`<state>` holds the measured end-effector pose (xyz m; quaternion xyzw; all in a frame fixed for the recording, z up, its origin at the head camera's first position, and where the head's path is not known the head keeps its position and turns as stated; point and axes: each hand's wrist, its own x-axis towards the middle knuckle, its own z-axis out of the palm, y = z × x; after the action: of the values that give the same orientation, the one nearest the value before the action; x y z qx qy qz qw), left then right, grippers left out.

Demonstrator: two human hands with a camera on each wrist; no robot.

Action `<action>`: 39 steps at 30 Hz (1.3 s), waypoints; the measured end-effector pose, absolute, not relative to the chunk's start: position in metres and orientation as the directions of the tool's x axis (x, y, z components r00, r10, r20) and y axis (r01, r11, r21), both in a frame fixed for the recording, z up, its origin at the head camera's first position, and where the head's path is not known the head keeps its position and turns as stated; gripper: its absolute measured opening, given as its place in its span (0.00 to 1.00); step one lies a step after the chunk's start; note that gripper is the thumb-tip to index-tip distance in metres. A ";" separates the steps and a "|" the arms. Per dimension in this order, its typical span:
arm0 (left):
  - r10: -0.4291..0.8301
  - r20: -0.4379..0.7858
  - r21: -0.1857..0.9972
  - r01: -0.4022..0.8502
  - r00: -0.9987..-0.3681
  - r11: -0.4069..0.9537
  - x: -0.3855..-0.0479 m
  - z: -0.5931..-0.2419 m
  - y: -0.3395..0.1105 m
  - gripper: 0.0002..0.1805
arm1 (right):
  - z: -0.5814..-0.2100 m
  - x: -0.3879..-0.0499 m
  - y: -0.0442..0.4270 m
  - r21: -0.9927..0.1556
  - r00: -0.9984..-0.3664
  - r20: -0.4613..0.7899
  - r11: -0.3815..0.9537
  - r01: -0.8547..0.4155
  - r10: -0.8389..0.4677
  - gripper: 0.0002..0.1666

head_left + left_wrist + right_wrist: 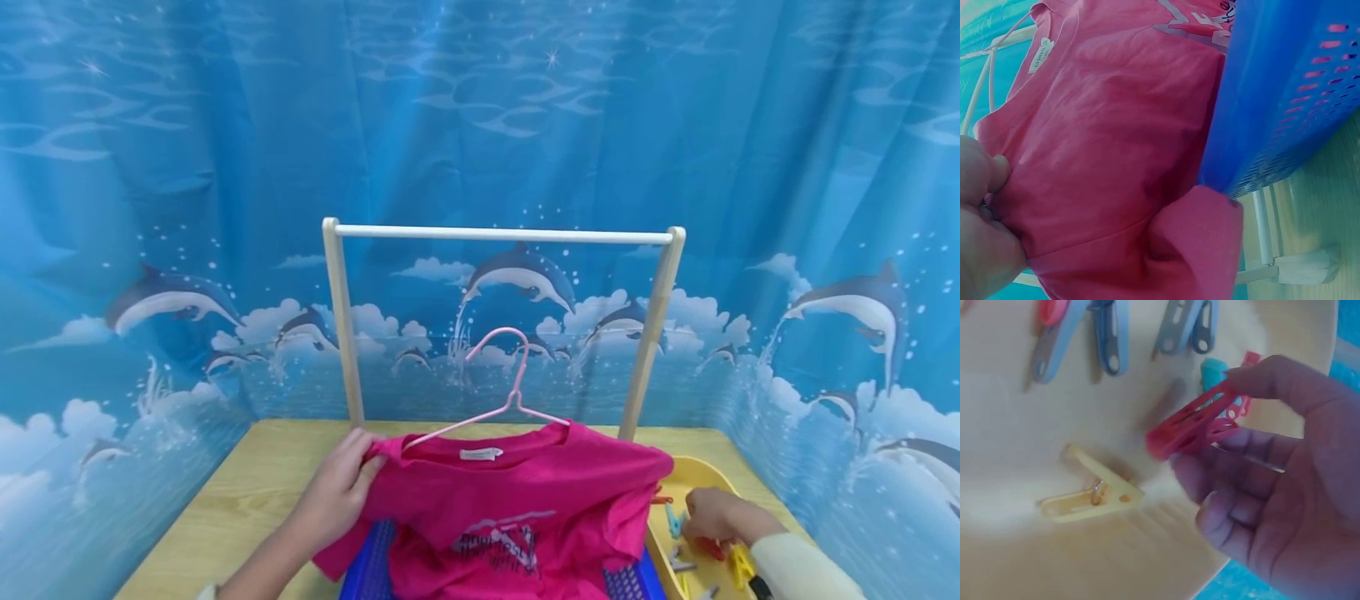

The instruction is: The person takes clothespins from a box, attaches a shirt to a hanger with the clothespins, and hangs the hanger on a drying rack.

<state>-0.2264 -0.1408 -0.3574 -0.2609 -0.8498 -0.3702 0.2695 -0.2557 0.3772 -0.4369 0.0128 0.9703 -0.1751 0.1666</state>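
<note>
A bright pink T-shirt (525,500) with a white neck label and printed lettering hangs on a pink clothes hanger (516,392). My left hand (341,479) pinches the shirt's shoulder at the left end of the hanger; the left wrist view shows thumb and finger on the cloth beside the neckline. Over the yellow tray (697,471) at the right is my right hand (716,514). In the right wrist view it holds a red clothespin (1191,422) between thumb and fingers. A yellow clothespin (1094,490) lies on the tray floor near it.
Under the shirt stands a blue perforated basket (1260,94). Behind it rises a clothes rack with a white bar (502,234) and wooden posts. Several more clothespins lie in the tray, among them a blue-grey clothespin (1110,337). A dolphin-print curtain (480,125) surrounds the wooden table (240,492).
</note>
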 end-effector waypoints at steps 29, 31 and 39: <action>0.227 0.674 0.473 0.646 -0.703 0.599 -0.228 -0.360 -0.136 0.11 | -0.403 -0.256 0.375 -0.995 -0.997 0.043 0.091 -0.036 0.071 0.13; 0.224 0.673 0.476 0.644 -0.705 0.599 -0.227 -0.360 -0.135 0.11 | -0.403 -0.255 0.375 -0.998 -0.998 0.057 -0.006 -0.058 0.017 0.08; 0.235 0.683 0.467 0.662 -0.691 0.587 -0.227 -0.359 -0.135 0.11 | -0.408 -0.255 0.377 -0.990 -0.990 0.047 -0.139 -0.028 -0.135 0.11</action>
<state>-0.2269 -0.1351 -0.3595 -0.2662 -0.8425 -0.3685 0.2891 -0.2546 0.3770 -0.4083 -0.0623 0.6552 -0.7520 0.0357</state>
